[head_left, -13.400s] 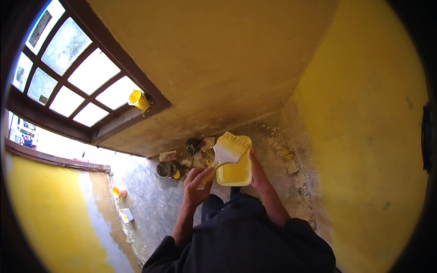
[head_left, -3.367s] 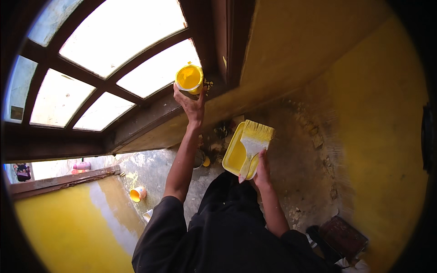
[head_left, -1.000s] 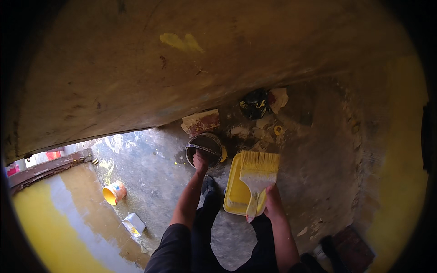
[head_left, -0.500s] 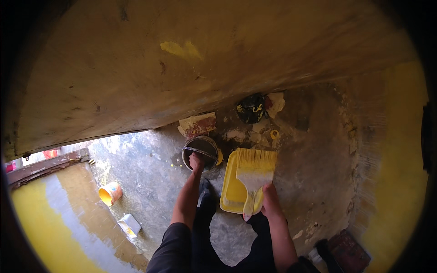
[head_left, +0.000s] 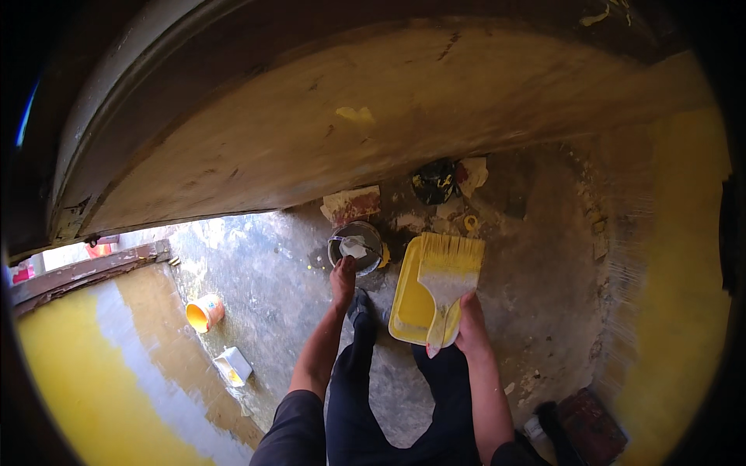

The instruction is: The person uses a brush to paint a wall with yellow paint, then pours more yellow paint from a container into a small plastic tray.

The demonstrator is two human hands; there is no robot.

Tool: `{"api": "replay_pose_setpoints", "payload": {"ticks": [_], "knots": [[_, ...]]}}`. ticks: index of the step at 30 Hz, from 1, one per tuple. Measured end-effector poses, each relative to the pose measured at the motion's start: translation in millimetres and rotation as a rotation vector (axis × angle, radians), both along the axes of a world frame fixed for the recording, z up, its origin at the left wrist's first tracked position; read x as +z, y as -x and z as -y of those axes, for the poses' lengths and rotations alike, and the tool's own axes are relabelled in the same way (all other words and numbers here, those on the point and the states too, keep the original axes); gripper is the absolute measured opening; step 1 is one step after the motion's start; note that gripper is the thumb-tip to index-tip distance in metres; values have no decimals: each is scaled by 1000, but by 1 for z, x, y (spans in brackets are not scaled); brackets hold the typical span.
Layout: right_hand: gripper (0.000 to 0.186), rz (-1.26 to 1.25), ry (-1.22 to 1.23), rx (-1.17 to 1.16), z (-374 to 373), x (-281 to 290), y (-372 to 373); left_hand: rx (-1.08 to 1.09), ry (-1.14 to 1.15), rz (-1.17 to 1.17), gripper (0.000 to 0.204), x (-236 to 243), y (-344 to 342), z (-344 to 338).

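Note:
My right hand [head_left: 470, 326] grips the pale handle of a wide paintbrush [head_left: 453, 268] whose bristles are coated in yellow. Behind the brush is a yellow paint tray [head_left: 406, 307], held in the same hand and partly covered by the brush. My left hand [head_left: 343, 278] is at the near rim of a dark bucket [head_left: 334, 250] on the floor. Something whitish [head_left: 353, 246] shows inside the bucket, below its handle. The left fingers are bunched toward the bucket, and whether they grip anything is not clear.
A brown wall or panel [head_left: 311, 147] slants across ahead. At left lie an orange paint pot [head_left: 204, 314] and a white container [head_left: 232, 366]. Beyond the bucket are a reddish block [head_left: 351, 206] and a black paint-spattered bag-like thing [head_left: 435, 182]. A yellow-painted wall [head_left: 676, 272] stands right.
My left hand has drawn back from inside the bucket to its near rim, uncovering the whitish thing. The bucket sits closer to the reddish block. My right hand keeps the brush and tray.

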State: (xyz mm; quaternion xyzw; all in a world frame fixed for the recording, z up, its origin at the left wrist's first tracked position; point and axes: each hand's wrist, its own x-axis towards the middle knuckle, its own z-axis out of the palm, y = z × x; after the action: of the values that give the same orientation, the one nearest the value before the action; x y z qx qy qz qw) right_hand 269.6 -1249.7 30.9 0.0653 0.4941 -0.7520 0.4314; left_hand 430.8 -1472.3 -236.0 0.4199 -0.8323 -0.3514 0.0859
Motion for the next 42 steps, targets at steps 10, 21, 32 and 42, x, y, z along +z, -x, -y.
{"api": "replay_pose_setpoints", "payload": {"ticks": [10,21,32,42], "knots": [[63,45,-11,-38,0,40,10,-167,220,125,6,127,-34,13],[54,29,9,-23,12,101,25,-477,344,-162,19,422,12,56],[51,26,70,-60,37,145,34,-1166,440,-18,23,571,78,71],[52,-31,74,-51,47,144,32,-1440,533,215,10,594,119,30]]}}
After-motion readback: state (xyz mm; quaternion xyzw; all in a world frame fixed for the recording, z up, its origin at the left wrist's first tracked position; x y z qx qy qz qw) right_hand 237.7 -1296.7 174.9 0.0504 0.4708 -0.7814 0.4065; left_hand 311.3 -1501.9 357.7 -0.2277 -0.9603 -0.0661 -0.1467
